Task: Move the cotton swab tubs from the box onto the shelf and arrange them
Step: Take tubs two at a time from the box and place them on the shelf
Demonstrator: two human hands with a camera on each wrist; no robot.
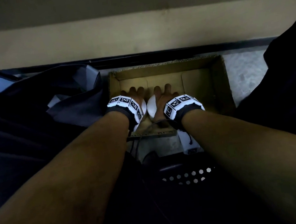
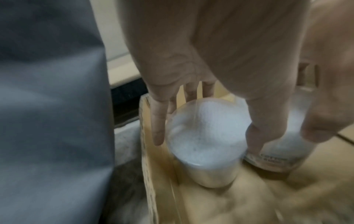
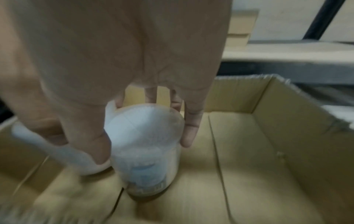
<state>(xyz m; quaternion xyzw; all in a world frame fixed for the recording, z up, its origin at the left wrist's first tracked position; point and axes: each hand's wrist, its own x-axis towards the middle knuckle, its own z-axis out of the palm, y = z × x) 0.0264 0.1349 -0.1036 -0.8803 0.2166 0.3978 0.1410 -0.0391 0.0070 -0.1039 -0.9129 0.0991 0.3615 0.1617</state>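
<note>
Each grip wraps one tub, left hand [image 2: 191, 60] on left tub [image 2: 205, 141], right hand [image 3: 124, 60] on right tub [image 3: 147, 145], both upright in the box [image 1: 222, 85]; pickup step, next lift both clear to shelf.

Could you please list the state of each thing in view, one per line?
Cardboard box: open-topped, on the floor.
Left tub: upright in the box, lid on.
Right tub: upright in the box, lid on.
Left hand: fingers spread round the left tub.
Right hand: fingers round the right tub.
</note>
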